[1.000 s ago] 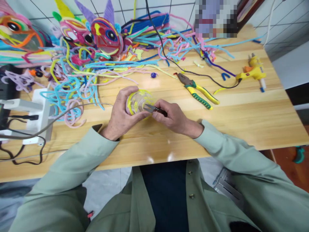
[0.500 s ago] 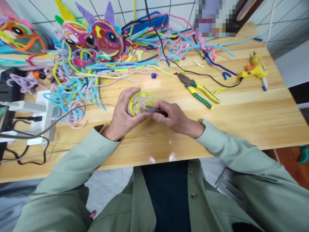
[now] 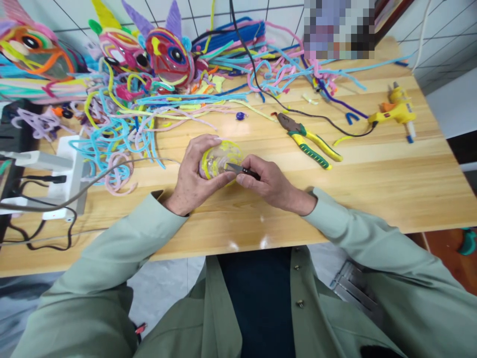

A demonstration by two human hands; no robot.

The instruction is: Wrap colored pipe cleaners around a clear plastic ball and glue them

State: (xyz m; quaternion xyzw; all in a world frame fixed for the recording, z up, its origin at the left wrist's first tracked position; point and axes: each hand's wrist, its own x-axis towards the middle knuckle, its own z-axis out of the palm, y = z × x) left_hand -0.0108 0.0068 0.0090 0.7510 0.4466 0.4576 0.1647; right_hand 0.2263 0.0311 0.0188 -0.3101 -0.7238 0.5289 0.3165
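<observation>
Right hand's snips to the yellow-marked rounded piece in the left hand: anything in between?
Nothing visible. The snips in the right hand reach over the rounded piece. The thumb of the left hand lies close beside the blades; contact can't be told. The pliers lie off to the right.

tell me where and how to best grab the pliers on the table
Take the pliers by both handles, coming from above and the near right. They seem to lie flat on the table, the slightly spread handles pointing toward the near right and the dark metal head angled away to the left, so that side looks easiest.
</observation>
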